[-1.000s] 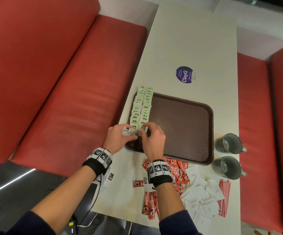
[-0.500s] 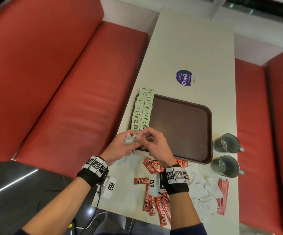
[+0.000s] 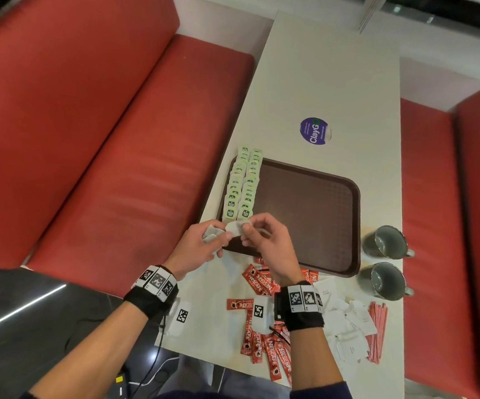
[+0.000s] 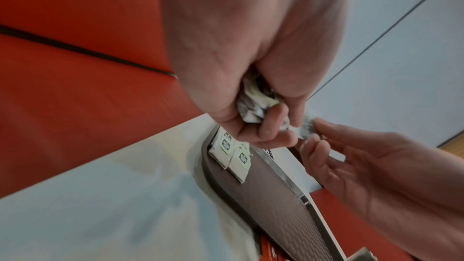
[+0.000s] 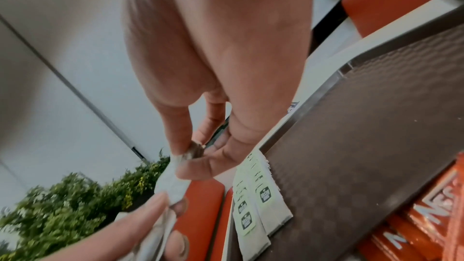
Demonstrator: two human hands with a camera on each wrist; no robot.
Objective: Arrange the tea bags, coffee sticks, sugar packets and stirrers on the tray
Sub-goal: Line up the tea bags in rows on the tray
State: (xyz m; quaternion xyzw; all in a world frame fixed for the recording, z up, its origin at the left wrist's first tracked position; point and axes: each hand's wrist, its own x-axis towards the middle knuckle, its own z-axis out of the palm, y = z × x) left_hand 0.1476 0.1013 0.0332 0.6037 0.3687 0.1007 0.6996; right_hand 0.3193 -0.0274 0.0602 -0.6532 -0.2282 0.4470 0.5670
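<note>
Now tray [image 3: 345,266] holds tea bags [image 3: 241,185] (two rows, left edge).

Our head cam looks down, 12 o'clock; wrist cams sit close, both sharing the tray [image 3: 313,214] w/ it.

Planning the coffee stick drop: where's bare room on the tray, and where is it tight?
Free: the tray floor from the two tea bag rows across to its right rim. Tight: the near left corner, where both hands hold tea bags, and the table in front, crowded with coffee sticks and sugar packets.
</note>
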